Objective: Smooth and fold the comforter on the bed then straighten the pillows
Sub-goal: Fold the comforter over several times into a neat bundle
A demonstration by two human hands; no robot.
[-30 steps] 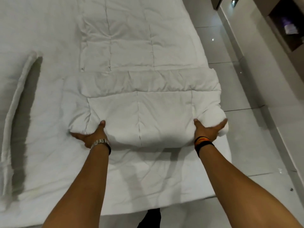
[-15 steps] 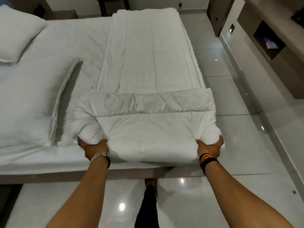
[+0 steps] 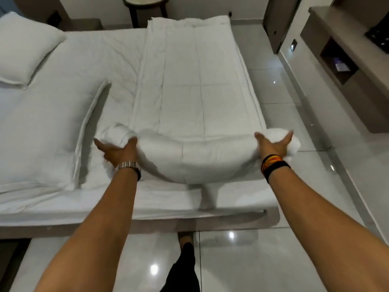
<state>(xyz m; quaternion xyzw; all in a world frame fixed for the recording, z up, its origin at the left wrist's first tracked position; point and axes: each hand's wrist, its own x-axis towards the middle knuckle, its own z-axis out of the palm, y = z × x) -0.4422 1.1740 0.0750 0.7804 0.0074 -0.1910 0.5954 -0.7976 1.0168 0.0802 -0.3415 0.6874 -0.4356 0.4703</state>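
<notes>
here, the comforter (image 3: 200, 91) lies as a long folded strip along the right side of the bed (image 3: 109, 55), its near end bulked into a thick fold at the bed's near edge. the left hand (image 3: 117, 151) and right hand (image 3: 273, 145) press on that fold's two ends — fingers straight, thumbs spread wide. a pillow (image 3: 27, 49) rests at the bed's far left corner.

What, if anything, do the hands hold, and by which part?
The comforter, at its rolled near fold: the left hand supports the left end, the right hand the right end, fingers straight, not curled.
</notes>
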